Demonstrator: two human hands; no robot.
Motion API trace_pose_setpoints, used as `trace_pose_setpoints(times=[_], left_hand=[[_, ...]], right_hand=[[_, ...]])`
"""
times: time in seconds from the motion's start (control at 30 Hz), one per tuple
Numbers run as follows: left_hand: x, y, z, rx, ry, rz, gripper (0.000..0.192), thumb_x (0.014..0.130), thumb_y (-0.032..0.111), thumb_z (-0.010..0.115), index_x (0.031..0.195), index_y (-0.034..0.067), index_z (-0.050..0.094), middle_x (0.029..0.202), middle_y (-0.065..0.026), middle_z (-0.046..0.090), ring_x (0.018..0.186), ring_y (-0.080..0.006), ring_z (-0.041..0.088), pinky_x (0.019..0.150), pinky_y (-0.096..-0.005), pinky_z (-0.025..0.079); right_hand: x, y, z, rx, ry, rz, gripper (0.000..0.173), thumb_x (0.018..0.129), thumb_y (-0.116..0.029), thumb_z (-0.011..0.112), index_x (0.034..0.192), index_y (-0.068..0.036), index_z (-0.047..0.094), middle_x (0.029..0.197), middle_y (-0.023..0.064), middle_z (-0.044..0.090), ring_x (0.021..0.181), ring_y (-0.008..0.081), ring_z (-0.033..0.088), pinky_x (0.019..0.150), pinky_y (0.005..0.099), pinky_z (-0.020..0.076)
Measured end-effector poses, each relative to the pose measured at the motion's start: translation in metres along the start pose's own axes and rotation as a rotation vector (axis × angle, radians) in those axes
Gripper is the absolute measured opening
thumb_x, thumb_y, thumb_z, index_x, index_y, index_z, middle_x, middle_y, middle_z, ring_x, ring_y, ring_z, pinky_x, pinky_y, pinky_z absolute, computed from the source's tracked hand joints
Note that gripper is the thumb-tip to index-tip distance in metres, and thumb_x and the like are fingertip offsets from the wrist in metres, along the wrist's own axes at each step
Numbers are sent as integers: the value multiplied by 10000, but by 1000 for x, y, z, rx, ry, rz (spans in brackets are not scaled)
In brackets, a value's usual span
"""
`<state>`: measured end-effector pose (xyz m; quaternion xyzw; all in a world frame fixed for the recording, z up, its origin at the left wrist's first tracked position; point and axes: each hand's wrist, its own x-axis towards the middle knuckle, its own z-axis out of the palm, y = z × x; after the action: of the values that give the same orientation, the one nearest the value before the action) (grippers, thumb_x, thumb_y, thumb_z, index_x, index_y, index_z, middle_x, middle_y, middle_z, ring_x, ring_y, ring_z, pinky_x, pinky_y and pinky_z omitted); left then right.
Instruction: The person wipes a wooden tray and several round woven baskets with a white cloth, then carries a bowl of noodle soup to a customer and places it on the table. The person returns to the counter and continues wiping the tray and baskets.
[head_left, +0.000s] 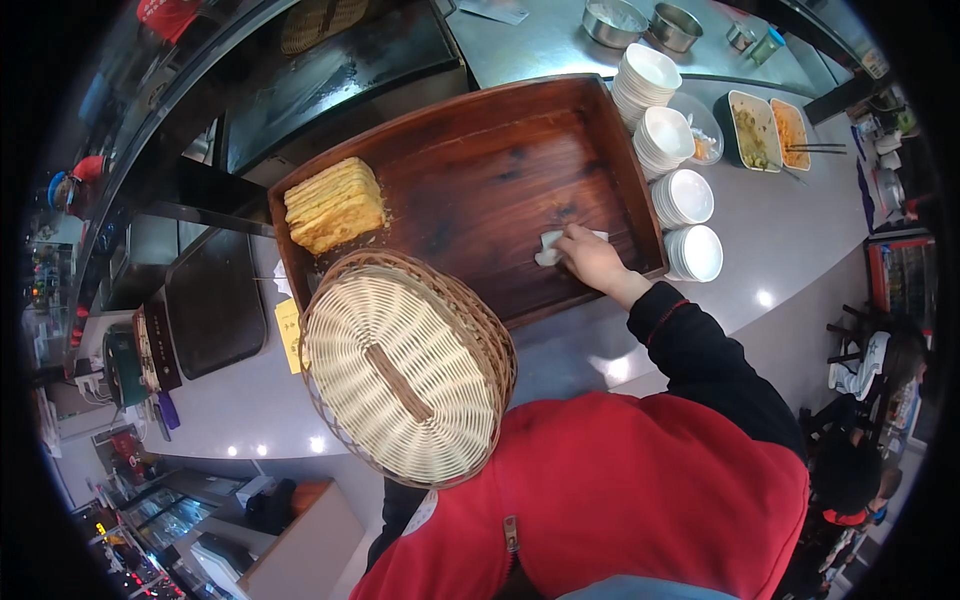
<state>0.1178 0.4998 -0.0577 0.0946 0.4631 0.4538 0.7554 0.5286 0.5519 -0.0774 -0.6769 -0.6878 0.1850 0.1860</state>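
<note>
My right hand (591, 255) presses a crumpled white wipe (550, 249), paper or cloth, onto the floor of a brown wooden tray (487, 172) near its right end. Dark spots and a few crumbs mark the wood. At the tray's left end stands a stack of golden flatbread pieces (334, 204), with crumbs around it. An oval wicker basket (401, 379) with a pale woven lid and a brown handle strip is close to my chest, overlapping the tray's near left corner. My left hand is out of view; its dark sleeve runs up behind the basket.
Stacked white bowls (688, 196) line the tray's right side. Beyond them are two food containers (754, 131) with chopsticks. Metal bowls (615, 22) stand on the far counter. To the left lie a dark baking tray (216, 300) and a yellow paper (288, 335). People sit at the far right.
</note>
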Motion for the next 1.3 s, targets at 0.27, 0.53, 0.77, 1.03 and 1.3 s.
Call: trace_pose_setpoints(times=[0.27, 0.53, 0.77, 1.03, 1.3], left_hand=[[-55, 13, -53, -13, 96, -9, 518, 962, 392, 400, 1360, 60, 389, 1347, -149, 458, 1209, -290, 473, 989, -458, 431], [-65, 17, -68, -35, 122, -24, 518, 961, 395, 395, 1354, 58, 397, 1341, -147, 466, 1205, -288, 477, 988, -460, 431], [-81, 25, -82, -46, 151, -19, 519, 960, 398, 391, 1349, 56, 404, 1335, -145, 472, 1202, -286, 481, 986, -462, 431], [-94, 24, -89, -78, 202, 9, 520, 959, 402, 386, 1344, 54, 413, 1329, -143, 480, 1198, -285, 485, 985, -464, 431], [-27, 27, -29, -76, 21, -12, 521, 958, 406, 381, 1338, 52, 421, 1323, -141, 487, 1194, -283, 488, 984, -466, 431]], right_hand=[[57, 90, -1, -105, 501, 368, 201, 838, -55, 501, 925, -71, 682, 905, 192, 592, 869, 358, 588, 767, 420, 483], [73, -93, 116, 440, 210, 281, 202, 907, -93, 385, 967, -4, 555, 964, 241, 596, 937, 379, 552, 831, 403, 440], [110, -45, 37, 340, 222, 302, 165, 797, -124, 597, 942, -95, 671, 814, 124, 675, 752, 224, 654, 684, 343, 499], [159, -20, 73, 690, 516, 121, 163, 814, -86, 510, 771, -25, 655, 751, 171, 640, 693, 298, 623, 659, 408, 502], [94, -104, 86, 647, -129, 151, 149, 816, -75, 541, 903, -25, 651, 806, 159, 623, 779, 291, 627, 737, 381, 489]])
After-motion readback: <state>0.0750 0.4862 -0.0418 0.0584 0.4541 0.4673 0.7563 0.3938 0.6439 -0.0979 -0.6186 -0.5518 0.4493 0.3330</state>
